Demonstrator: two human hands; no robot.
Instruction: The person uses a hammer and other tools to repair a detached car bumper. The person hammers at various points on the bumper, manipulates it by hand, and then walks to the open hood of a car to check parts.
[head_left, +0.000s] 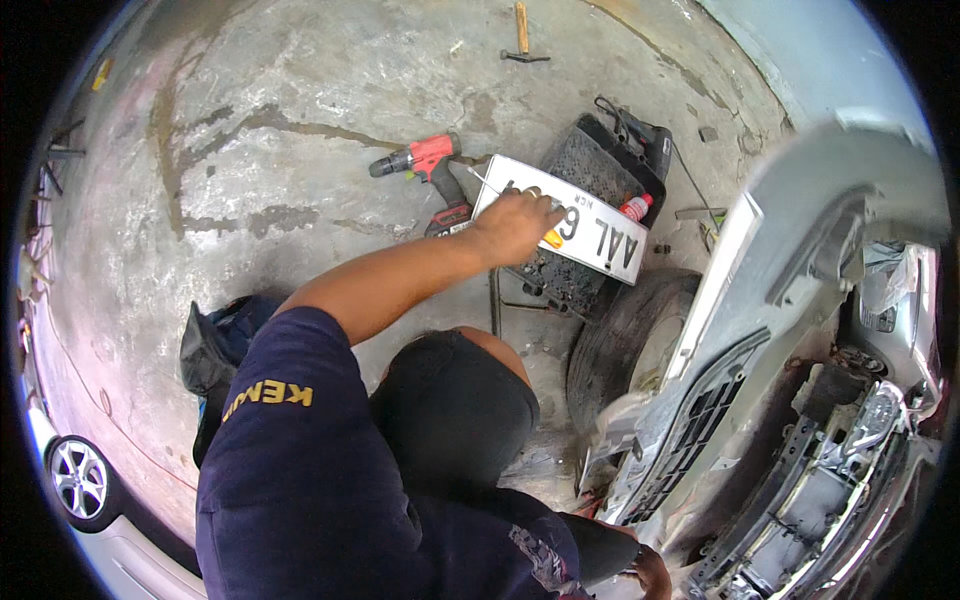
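Observation:
My left hand [520,226] reaches over a white licence plate [608,240] with dark characters. Its fingers are closed round a screwdriver [554,238], whose yellow-orange handle end and thin metal shaft show on either side of the hand. The plate lies tilted across a black toolbox or tray [570,158]. My right hand [652,574] is low at the bottom edge, beside a silver car bumper [690,335] with a dark grille; its fingers are mostly hidden. Left of the plate, a red and black cordless drill [430,160] lies on the floor.
A hammer [522,40] lies at the far side of the concrete floor [300,170]. A red bottle [636,207] sits in the black box. A tyre [640,320] lies beside the bumper. The car's exposed front [800,510] is at right; another car's wheel [80,482] is at lower left.

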